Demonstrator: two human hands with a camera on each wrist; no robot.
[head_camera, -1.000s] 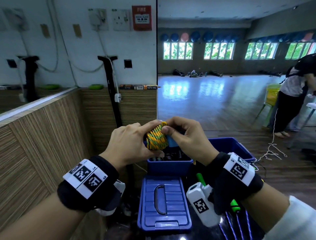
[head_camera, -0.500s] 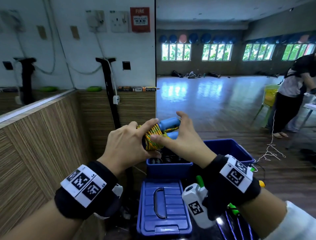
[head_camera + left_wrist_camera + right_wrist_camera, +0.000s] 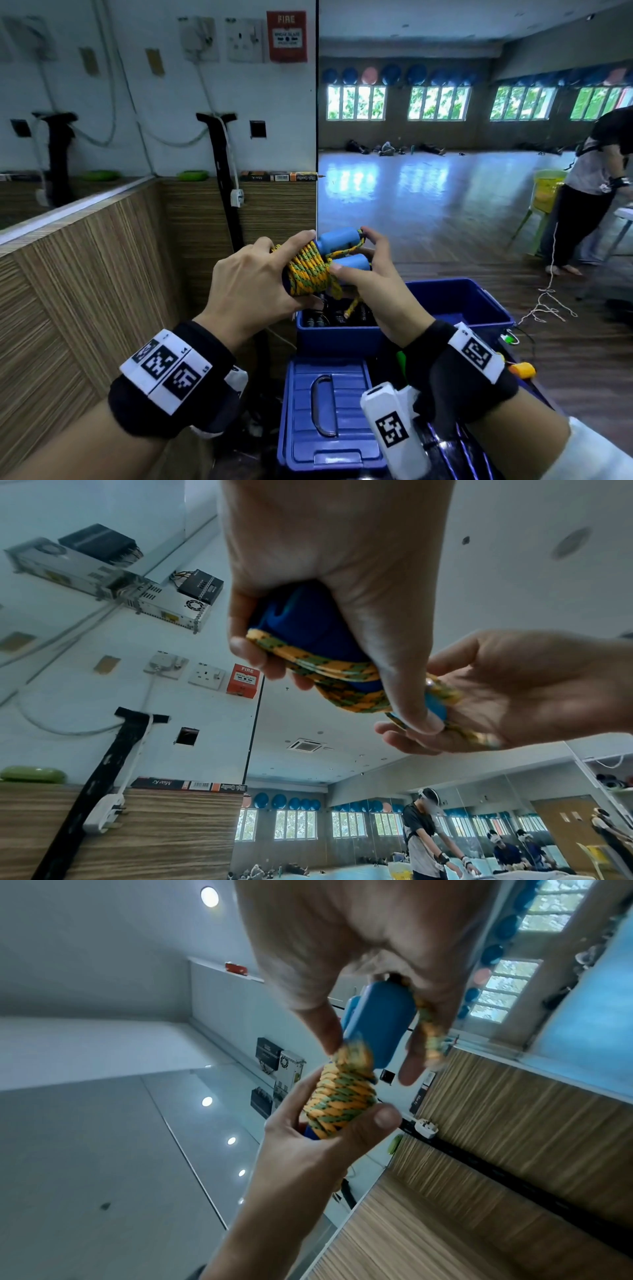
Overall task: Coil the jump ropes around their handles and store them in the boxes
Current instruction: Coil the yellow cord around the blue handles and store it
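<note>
Above the open blue box (image 3: pixel 337 337): left hand (image 3: pixel 255 286) grips the coiled yellow-green rope (image 3: pixel 308 270); right hand (image 3: pixel 371 277) pinches its blue handles (image 3: pixel 339 240), loose end dangling

Two hands work here: one left hand (image 3: pixel 255 284) and one right hand (image 3: pixel 373 281). Between them is one yellow-green jump rope (image 3: pixel 310 270) with two blue handles (image 3: pixel 339 238). Below sit two open blue boxes, the near box (image 3: pixel 337 334) and a second box (image 3: pixel 479 308) to its right, plus one blue lid (image 3: pixel 329 414) lying flat. Each wrist wears one black band, two in all. On the wall hangs one red fire alarm (image 3: pixel 287 36). Two green pads (image 3: pixel 192 175) rest on the ledge. One other person (image 3: pixel 592 192) stands at the right. One white string (image 3: pixel 548 294) trails on the floor.
</note>
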